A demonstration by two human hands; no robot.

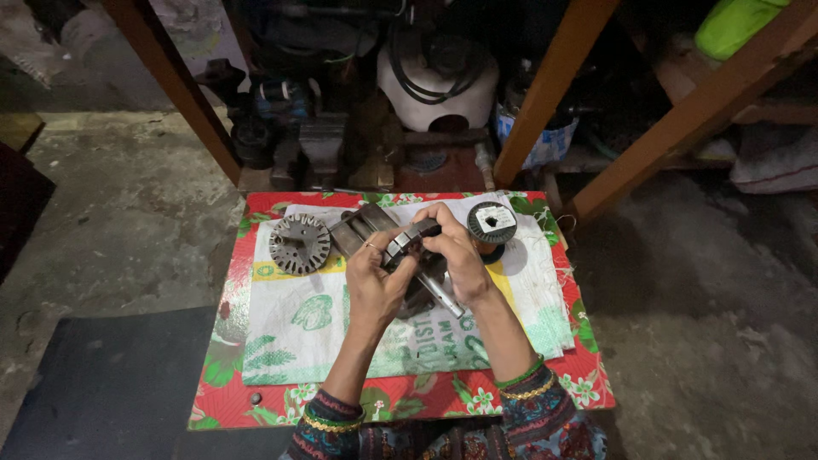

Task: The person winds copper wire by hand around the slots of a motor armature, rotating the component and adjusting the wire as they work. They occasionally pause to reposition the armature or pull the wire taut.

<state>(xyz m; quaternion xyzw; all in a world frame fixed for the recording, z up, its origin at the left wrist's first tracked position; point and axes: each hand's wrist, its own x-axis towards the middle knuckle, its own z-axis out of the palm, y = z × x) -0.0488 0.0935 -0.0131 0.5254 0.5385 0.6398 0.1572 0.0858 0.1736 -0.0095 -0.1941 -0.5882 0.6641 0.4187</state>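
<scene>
My left hand point(375, 281) and my right hand point(456, 255) together grip a round grey metal stator ring point(411, 240), held on edge above a low table. Under the hands lie a metal bar tool point(443, 296) and a grey metal plate point(362, 226). A second flat stator core point(299, 244) with slotted teeth lies to the left of my hands. A spool of thin wire point(492, 223) stands just right of my right hand.
The small table carries a red floral cloth point(588, 383) and a white woven sack point(298, 332). Wooden frame legs point(545, 94) and a cluttered shelf with a white housing point(439, 85) stand behind. Concrete floor surrounds; a dark mat point(102, 383) lies at left.
</scene>
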